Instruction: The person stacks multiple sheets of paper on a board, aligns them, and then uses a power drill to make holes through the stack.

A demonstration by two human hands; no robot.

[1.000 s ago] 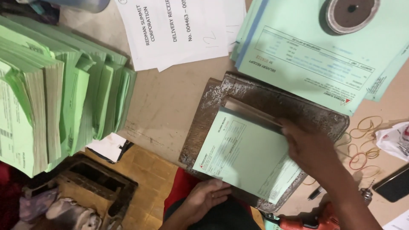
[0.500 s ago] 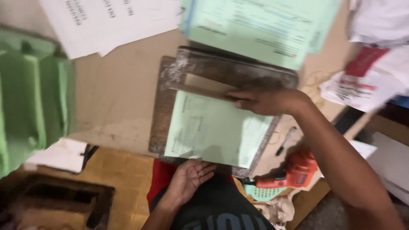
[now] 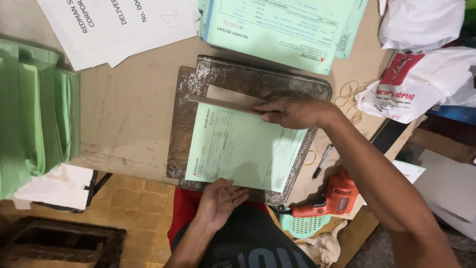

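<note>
Head view, inspected left to right. Far to the left of both hands stands a thick stack of green forms (image 3: 34,124) at the table edge. White printed sheets (image 3: 119,25) lie above it, well apart from the hands.

Left hand (image 3: 220,198): palm up, fingers loosely spread, gripping nothing. Its fingertips rest at the near edge of a pale green booklet of forms (image 3: 243,149). The booklet lies flat on a worn, rusty metal plate (image 3: 188,99), directly between the two hands.

Right hand (image 3: 292,111): fingers flat and extended, pressing down on a tan cardboard strip (image 3: 225,99) along the booklet's far edge. No closed grip is evident; the hand bears on the strip from above.

Beyond the right hand lies a second pile of pale green forms (image 3: 282,30). To its right, several rubber bands (image 3: 347,92) lie on the table, with white plastic bags (image 3: 421,79) further right. Below the right forearm sit a pen (image 3: 322,161) and an orange power drill (image 3: 327,198).
</note>
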